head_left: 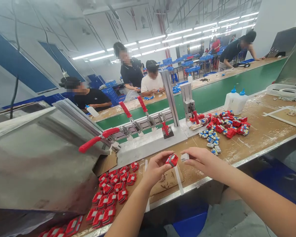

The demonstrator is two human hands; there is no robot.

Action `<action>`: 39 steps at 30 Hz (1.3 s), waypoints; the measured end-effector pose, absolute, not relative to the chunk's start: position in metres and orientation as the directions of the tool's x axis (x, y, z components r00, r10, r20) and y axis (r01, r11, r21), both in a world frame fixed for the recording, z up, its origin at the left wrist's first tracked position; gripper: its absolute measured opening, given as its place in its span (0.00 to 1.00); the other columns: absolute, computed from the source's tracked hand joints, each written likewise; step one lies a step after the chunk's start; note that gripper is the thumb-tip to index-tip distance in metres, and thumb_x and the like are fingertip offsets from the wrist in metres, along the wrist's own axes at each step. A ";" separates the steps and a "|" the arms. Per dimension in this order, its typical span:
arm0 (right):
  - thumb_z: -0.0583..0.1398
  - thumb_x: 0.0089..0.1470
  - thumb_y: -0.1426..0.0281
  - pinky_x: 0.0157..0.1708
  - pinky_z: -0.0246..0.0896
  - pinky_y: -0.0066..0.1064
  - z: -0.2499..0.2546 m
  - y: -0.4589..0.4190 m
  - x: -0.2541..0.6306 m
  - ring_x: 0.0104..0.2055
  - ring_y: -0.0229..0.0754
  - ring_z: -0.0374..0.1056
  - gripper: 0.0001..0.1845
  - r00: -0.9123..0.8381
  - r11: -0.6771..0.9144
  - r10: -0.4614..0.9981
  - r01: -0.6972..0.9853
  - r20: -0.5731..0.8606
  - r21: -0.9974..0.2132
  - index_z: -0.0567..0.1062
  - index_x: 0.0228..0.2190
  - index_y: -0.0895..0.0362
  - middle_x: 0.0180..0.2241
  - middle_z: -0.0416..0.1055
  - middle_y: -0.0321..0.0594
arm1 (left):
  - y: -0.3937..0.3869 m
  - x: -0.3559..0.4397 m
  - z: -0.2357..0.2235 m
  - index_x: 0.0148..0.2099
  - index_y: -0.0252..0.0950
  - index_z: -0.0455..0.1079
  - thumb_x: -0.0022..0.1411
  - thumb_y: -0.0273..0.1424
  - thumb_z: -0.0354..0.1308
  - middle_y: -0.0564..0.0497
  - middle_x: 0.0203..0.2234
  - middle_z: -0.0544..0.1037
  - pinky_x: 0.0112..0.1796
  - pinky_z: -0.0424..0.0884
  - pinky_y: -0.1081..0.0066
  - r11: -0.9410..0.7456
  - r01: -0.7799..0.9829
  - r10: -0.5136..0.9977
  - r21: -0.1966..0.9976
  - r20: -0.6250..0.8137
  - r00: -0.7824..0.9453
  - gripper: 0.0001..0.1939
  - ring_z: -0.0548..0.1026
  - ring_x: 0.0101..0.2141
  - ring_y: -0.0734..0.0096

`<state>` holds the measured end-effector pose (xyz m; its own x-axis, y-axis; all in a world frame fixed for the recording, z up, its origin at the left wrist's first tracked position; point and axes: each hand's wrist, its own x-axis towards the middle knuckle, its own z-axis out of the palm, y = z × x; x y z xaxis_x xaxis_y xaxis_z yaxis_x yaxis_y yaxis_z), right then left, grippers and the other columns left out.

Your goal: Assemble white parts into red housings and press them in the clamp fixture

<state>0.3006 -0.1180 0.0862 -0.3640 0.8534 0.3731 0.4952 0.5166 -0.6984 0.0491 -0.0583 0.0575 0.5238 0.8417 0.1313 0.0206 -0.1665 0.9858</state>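
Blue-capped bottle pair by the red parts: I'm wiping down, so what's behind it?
Behind the bottle pair, the green belt shows around the caps; whatever the bodies cover cannot be seen.

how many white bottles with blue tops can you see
4. Two bottles stand together on the near bench, behind the red pile; one is by the leftmost person at the far bench; one stands farther right along it. Others may be hidden.

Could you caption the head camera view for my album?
Left hand holds a red-and-grey part, right hand a small white one.
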 end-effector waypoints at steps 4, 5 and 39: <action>0.58 0.68 0.68 0.41 0.69 0.36 0.080 -0.125 0.294 0.42 0.48 0.72 0.13 -0.475 0.660 0.712 0.704 0.517 -0.261 0.73 0.52 0.57 0.40 0.74 0.46 | -0.064 0.055 0.058 0.54 0.35 0.77 0.49 0.46 0.75 0.41 0.46 0.82 0.48 0.77 0.59 -0.071 0.023 0.839 0.997 0.048 0.542 0.33 0.80 0.46 0.53; 0.58 0.68 0.69 0.40 0.68 0.36 0.079 -0.126 0.292 0.40 0.48 0.72 0.13 -0.512 0.668 0.692 0.722 0.509 -0.180 0.72 0.53 0.58 0.39 0.73 0.45 | -0.065 0.057 0.059 0.54 0.35 0.78 0.49 0.46 0.76 0.41 0.46 0.82 0.48 0.77 0.60 -0.062 0.024 0.833 0.998 0.038 0.552 0.33 0.80 0.45 0.54; 0.71 0.46 0.48 0.28 0.65 0.30 -0.012 0.014 0.204 0.30 0.42 0.73 0.35 0.021 -0.076 0.996 -0.272 -0.085 -0.959 0.67 0.48 0.54 0.32 0.78 0.38 | 0.019 0.047 0.033 0.53 0.41 0.79 0.56 0.40 0.67 0.51 0.42 0.83 0.39 0.72 0.69 -0.295 0.284 0.921 0.912 0.193 0.337 0.23 0.77 0.34 0.67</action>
